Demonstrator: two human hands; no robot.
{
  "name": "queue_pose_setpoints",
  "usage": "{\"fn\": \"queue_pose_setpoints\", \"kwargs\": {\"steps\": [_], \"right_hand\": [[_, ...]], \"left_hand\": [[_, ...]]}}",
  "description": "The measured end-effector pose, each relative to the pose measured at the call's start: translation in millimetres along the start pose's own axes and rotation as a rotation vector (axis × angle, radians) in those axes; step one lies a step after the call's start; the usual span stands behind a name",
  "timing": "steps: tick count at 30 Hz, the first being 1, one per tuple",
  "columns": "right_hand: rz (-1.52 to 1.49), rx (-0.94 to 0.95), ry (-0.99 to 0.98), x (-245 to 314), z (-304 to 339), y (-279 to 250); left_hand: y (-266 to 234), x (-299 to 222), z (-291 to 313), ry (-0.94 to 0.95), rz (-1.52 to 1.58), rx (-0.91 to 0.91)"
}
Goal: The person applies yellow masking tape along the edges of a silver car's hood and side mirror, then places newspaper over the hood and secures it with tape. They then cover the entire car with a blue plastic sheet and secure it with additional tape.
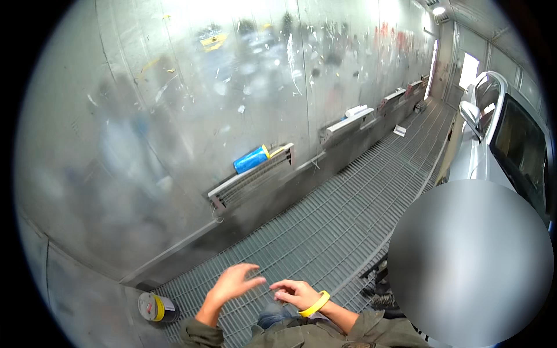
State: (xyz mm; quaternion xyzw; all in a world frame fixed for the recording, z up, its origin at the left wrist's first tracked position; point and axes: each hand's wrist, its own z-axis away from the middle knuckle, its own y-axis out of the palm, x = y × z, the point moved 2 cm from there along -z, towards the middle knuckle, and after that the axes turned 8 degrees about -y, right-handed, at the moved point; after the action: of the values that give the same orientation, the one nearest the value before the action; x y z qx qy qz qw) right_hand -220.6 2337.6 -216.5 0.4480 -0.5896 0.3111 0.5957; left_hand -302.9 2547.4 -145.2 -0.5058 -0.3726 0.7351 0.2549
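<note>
Above the floor grating, my left hand (pixel 233 283) is raised with thumb and fingers apart, holding nothing that I can see. Close to its right is my right hand (pixel 297 293), loosely bent, its fingertips toward the left thumb; a small gap separates the two. No object shows in the right hand either. A yellow band (pixel 315 304) circles my right wrist. Both forearms wear dark olive sleeves (pixel 200 334). Nearest to my left hand on the floor stands a dark can (pixel 167 309) with a yellow and white label.
Slatted metal grating (pixel 313 214) runs along a paint-spattered metal wall (pixel 232 87). A blue roll (pixel 250 159) with a yellow end rests on a wall radiator (pixel 255 177). A silver car (pixel 464 156) stands at the right, partly hidden by a blurred disc. Black items lie beside it.
</note>
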Motion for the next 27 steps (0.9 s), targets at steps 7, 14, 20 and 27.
{"fn": "queue_pose_setpoints", "kwargs": {"steps": [7,14,20,27], "right_hand": [[-0.154,-0.516,0.067,-3.9,-21.2,-99.4],[-0.109,-1.134,0.071,-26.0,-22.4,-125.3],[-0.158,-1.316,0.318,-45.2,-49.9,-79.2],[-0.131,-1.437,0.272,-59.6,-83.9,-41.0]], "left_hand": [[-55.6,100.0,-261.9,-0.083,-0.121,-0.096],[-92.5,204.6,-533.9,-0.218,-0.185,-0.311],[-69.3,186.5,-646.1,0.047,0.001,-0.151],[-92.2,118.5,-676.8,0.234,-0.266,-0.219]]}}
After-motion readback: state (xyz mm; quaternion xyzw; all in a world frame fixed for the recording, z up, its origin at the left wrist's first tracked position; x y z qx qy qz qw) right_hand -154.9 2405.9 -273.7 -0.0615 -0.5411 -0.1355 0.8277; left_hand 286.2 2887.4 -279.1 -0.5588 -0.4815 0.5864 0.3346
